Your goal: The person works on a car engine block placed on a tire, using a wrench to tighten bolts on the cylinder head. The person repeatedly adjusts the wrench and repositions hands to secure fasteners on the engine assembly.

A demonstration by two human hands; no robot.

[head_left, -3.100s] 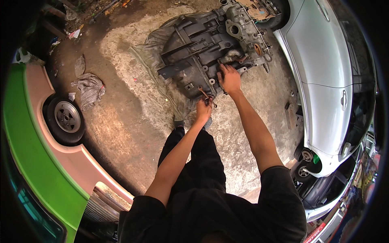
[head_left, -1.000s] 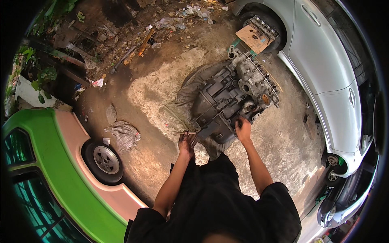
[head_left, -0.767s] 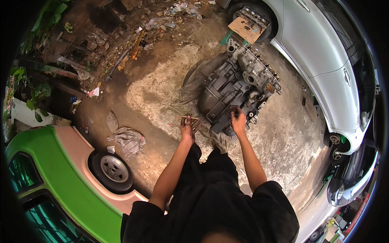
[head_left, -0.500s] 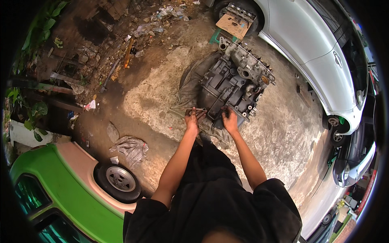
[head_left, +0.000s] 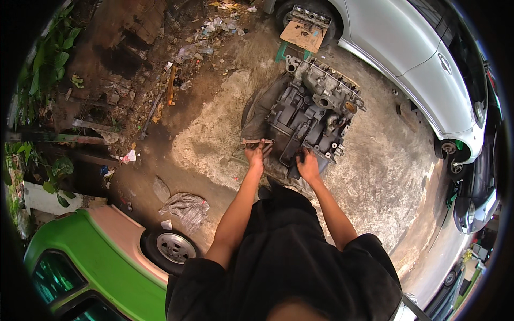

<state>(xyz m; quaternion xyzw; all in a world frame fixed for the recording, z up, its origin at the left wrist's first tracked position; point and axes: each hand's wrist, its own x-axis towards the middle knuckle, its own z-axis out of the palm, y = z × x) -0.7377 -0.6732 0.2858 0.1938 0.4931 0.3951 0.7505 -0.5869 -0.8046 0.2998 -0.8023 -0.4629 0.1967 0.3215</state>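
Head view puts the engine (head_left: 313, 115) just above and right of the frame's centre, on a dark cloth (head_left: 254, 120) spread on the ground; its silver side slants from upper middle down toward the right, and the dark block reaches from there toward the lower left, to where both hands are. The right hand (head_left: 308, 165) is the nearer one, at the engine's lower edge with fingers bent inward over the dark casing; whether it grips anything small cannot be told. The left hand (head_left: 256, 153) is just left of the engine's lower left edge, thumb and fingers closed on a wrench (head_left: 270, 141), the other fingers spread toward the casing; the wrench lies nearly level across the frame, its long axis crossing the hand, one end pointing left over the cloth and the other right at the block; that right end overlaps the block's edge in view, though contact cannot be judged; so the engine lies up and right of the left hand, straight above the right.
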